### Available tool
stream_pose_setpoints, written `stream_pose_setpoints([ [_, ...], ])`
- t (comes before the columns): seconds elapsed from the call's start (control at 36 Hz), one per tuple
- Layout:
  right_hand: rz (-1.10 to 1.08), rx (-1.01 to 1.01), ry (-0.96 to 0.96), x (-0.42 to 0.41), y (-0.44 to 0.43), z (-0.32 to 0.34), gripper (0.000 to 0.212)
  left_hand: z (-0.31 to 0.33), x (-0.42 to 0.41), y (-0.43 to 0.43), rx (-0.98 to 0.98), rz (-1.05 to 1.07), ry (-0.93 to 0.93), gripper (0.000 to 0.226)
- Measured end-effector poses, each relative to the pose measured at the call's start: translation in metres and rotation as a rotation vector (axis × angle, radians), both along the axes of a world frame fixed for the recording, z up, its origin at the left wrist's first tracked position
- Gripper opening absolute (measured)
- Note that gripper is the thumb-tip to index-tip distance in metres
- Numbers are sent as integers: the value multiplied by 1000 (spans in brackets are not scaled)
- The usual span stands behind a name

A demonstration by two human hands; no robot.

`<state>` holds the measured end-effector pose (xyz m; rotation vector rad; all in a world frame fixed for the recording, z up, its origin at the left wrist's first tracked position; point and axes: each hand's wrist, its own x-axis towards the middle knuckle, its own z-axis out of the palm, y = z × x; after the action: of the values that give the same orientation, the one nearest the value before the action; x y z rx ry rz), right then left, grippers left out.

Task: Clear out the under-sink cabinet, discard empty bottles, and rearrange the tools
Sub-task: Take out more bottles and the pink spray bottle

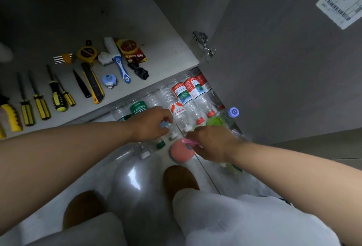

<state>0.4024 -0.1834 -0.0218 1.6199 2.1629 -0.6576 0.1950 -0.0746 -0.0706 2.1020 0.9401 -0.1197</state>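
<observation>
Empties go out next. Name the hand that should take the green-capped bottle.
Left. The left hand hovers right over the green-capped bottle, while the right hand is farther off and already pinches a pink tab by the large jug.

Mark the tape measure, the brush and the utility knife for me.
Tape measure (pixel 87 53): head view, on its yellow case.
Brush (pixel 121 67): head view, on its blue handle.
Utility knife (pixel 93 84): head view, on the middle of its body.
</observation>
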Motion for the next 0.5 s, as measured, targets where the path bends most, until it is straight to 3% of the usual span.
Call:
stream_pose_setpoints([
  [0.17, 121, 12, -63, -4, -2, -8, 34, 3, -9, 3, 67, -12, 38, 28],
  [0.42, 134, -115, -110, -10, 17, -2, 54, 12, -29, 12, 160, 16, 28, 26],
  [0.5, 90, -104, -69, -16, 38, 7, 52, 13, -38, 18, 209, 59, 17, 26],
])
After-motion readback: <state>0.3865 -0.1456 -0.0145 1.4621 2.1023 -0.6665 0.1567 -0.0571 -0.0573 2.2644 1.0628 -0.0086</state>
